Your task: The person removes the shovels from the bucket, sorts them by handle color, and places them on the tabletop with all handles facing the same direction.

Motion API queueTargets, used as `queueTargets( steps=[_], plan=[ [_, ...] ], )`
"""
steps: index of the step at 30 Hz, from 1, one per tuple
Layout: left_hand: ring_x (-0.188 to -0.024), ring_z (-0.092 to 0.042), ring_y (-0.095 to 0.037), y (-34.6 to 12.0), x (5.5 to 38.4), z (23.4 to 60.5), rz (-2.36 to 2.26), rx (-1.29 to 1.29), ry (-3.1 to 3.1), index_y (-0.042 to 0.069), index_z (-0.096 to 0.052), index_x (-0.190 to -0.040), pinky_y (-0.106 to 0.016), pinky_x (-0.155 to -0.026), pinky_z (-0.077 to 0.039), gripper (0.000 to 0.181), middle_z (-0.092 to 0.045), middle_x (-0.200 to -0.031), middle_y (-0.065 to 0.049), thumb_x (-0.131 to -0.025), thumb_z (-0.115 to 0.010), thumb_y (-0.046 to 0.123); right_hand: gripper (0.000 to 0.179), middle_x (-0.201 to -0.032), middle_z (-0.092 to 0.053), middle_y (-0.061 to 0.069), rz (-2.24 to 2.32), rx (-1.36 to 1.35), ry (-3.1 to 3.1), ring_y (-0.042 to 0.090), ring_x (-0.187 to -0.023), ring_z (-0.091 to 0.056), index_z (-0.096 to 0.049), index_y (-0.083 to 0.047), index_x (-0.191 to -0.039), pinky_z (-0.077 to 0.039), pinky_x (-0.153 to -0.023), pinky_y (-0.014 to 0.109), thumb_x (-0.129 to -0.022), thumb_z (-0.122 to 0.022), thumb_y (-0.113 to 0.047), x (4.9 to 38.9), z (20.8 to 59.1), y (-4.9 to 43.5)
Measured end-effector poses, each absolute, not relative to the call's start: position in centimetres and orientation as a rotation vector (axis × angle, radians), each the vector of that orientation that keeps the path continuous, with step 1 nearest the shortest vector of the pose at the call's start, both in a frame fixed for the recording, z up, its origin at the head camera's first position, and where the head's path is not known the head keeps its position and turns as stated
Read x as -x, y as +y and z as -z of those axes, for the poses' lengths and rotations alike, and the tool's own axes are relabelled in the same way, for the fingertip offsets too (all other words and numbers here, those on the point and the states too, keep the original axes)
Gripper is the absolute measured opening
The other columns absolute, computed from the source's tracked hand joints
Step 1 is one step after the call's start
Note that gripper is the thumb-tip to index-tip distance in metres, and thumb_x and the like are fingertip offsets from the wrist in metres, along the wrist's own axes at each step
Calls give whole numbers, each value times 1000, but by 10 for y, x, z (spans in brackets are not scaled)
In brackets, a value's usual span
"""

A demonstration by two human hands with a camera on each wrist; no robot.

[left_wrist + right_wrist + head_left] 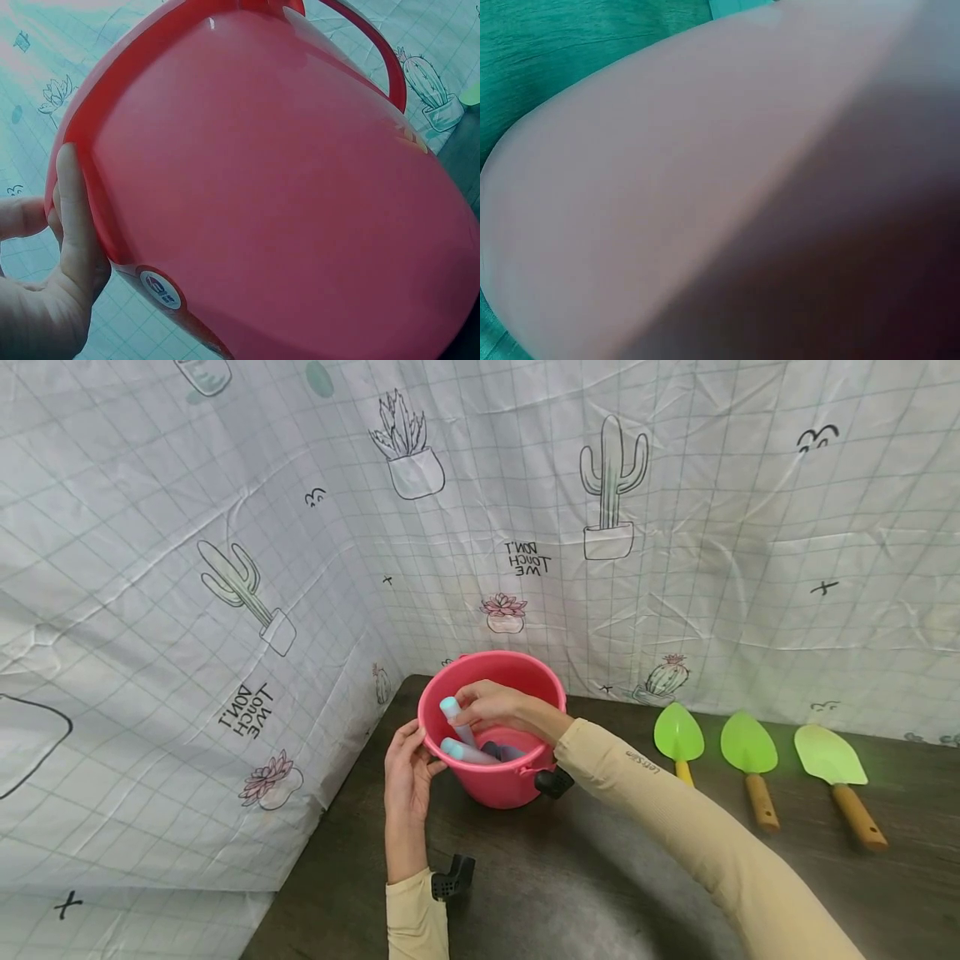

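A pink bucket (498, 791) stands on the dark table. My left hand (407, 774) grips its rim at the left; in the left wrist view the thumb of that hand (71, 247) lies along the outside wall just below the rim. Reaching into the bucket, my right hand (495, 703) holds a slim pale bottle (452, 708) with a light blue cap, tilted. Below it, a second blue-capped bottle (468, 752) lies inside, beside a dark item (501, 750) of unclear kind. A blurred curved surface fills most of the right wrist view.
Three garden trowels with green blades, a yellow-handled one (678, 732) and two wooden-handled ones (748, 743) (829, 755), lie in a row to the right. A white patterned cloth (480, 527) hangs behind and at the left of the table (525, 885).
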State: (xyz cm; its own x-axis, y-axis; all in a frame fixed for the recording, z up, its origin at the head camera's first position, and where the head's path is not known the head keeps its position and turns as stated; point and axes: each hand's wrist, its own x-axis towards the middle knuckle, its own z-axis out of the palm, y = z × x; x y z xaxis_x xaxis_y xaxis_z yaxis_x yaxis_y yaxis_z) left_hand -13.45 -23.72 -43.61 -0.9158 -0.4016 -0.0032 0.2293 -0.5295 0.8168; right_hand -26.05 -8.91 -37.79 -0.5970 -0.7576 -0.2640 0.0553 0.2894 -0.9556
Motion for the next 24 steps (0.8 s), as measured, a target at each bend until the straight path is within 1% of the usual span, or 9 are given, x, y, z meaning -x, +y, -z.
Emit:
queueTargets(
  steps=[4,8,13,17,21,24],
  plan=[
    [-80,-68,-15,-237,135,436,2457,-279,-1263,4,-58,-117,-27,-59,-62,15,-68,-105,-10,-106,-49,5,41,-125,-59,18,1465,614,1822,31,-110,-62,-57,7,-133,-48,-108,54,-96,-70,-7,260,378,-88],
    [-81,-69,-15,-237,135,436,2465,-262,-1254,3,-58,-118,-28,-60,-62,15,-67,-106,-11,-105,-50,5,38,-123,-61,17,1568,607,1840,31,-110,-64,-60,6,-131,-50,-106,53,-97,-70,-8,258,377,-87],
    [-81,-69,-16,-236,136,437,2459,-275,-1258,4,-59,-119,-28,-61,-62,15,-67,-107,-11,-105,-51,5,37,-118,-61,16,1658,607,1859,30,-108,-63,-60,5,-130,-51,-105,54,-98,-69,-10,256,377,-83],
    [-81,-68,-16,-236,135,438,2447,-309,-1265,4,-60,-119,-28,-62,-62,16,-67,-109,-12,-106,-51,6,34,-110,-61,14,1727,581,1892,26,-102,-63,-61,6,-127,-55,-100,49,-98,-70,-10,254,376,-82],
    [-80,-67,-16,-237,136,438,2446,-317,-1265,3,-60,-119,-28,-61,-62,16,-66,-110,-14,-106,-51,5,36,-112,-62,15,1819,491,1941,29,-101,-68,-62,5,-127,-57,-98,47,-97,-72,-11,251,372,-81],
    [-79,-66,-16,-237,136,437,2458,-316,-1246,2,-59,-120,-28,-60,-62,16,-65,-111,-15,-106,-50,4,39,-117,-64,18,1875,447,1979,33,-104,-70,-62,4,-130,-57,-97,47,-97,-73,-14,250,369,-77]
  ],
)
